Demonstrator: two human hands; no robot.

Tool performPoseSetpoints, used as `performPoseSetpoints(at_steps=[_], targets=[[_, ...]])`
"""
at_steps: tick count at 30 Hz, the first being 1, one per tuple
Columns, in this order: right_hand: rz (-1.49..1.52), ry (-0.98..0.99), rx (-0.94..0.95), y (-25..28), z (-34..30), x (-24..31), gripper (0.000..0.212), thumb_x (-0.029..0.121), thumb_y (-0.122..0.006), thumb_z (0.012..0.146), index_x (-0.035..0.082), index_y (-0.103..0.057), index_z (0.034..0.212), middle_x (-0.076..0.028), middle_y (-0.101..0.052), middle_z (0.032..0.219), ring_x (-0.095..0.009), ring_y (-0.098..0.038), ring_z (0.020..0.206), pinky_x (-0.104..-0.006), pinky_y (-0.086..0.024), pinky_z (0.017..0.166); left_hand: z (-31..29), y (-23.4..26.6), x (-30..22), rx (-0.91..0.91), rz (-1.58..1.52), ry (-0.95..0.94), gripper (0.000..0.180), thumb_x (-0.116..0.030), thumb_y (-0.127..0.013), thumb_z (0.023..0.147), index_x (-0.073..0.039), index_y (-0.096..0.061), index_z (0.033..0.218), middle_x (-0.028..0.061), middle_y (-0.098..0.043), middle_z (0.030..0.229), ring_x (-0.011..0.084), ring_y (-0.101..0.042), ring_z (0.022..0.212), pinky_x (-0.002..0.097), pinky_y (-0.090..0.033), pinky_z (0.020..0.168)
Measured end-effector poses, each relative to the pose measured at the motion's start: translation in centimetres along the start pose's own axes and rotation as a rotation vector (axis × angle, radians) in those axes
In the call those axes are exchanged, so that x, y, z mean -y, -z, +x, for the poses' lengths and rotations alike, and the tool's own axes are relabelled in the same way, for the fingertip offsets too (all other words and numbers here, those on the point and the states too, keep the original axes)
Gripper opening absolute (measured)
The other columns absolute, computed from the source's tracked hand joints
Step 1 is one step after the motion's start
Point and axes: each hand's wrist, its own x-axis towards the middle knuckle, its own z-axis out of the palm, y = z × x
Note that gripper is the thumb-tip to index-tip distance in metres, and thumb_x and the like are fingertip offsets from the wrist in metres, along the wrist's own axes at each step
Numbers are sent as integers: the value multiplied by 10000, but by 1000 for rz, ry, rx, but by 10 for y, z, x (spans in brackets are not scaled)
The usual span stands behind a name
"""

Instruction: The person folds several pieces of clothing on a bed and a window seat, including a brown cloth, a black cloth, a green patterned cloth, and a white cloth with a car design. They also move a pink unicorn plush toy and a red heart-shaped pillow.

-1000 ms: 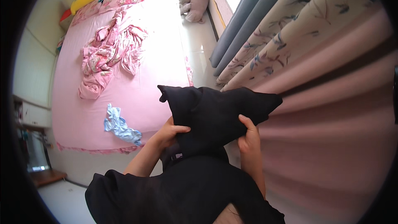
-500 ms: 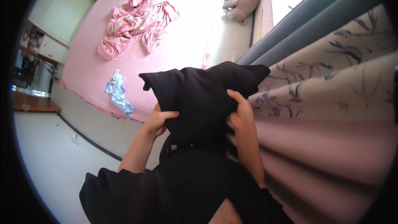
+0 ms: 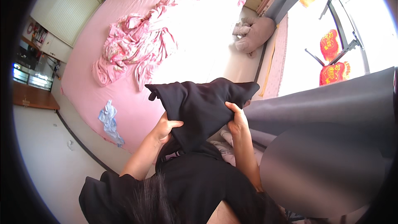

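Note:
A folded piece of black cloth (image 3: 203, 110), perhaps a garment, is stretched between my two hands in front of my body. My left hand (image 3: 166, 127) grips its left side, thumb lying on top and fingers tucked out of sight beneath. On the right side my right hand (image 3: 238, 119) pinches it the same way, thumb uppermost. The far edge is wavy, with a small flap hanging at the far left corner. Its near part runs close to my black top, and I cannot make out exactly where it ends.
Ahead is a bed with a pink sheet (image 3: 87, 74), a crumpled pink floral cover (image 3: 132, 43) and a light blue cloth (image 3: 110, 122). A grey plush toy (image 3: 259, 35) lies by the window. Grey curtain (image 3: 323, 112) hangs close on my right; a white door (image 3: 49, 153) stands left.
My view has swung, bringing in more of the window and the pillows. Both hands still hold the black cloth, now lower in the picture. Grey curtain fabric replaces the patterned one at right.

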Motion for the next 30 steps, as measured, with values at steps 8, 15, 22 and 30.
performPoseSetpoints(at_steps=[8,15,22,30], targets=[[-72,50,90,-74,97,119,243,41,-628,806,-66,-601,1022,-159,-655,1004,-262,-642,925,-373,-508,908,127,-41,-72,18,-36,-95,666,137,-521,757,-14,-321,1375,163,-487,1300,287,-504,1191,402,-406,1024],[-144,-60,127,-104,232,196,236,58,-613,816,-65,-603,1017,-157,-661,984,-265,-642,926,-386,-510,900,260,-54,-88,-98,-200,-110,654,96,-545,718,-2,-385,1345,143,-522,1275,288,-530,1162,413,-438,995],[-294,-153,109,-130,363,272,397,18,-610,793,7,-535,1183,-131,-627,1079,-284,-619,988,-428,-489,924,403,-74,-90,-134,-372,-20,726,112,-529,705,-46,-348,1391,133,-490,1322,298,-490,1213,429,-412,1030],[-397,-341,-78,-126,516,309,377,-34,-607,793,-19,-536,1163,-159,-628,1067,-311,-630,968,-443,-514,896,535,-63,-90,-261,-429,263,710,100,-533,721,-65,-356,1389,104,-502,1310,273,-522,1168,411,-452,980]])
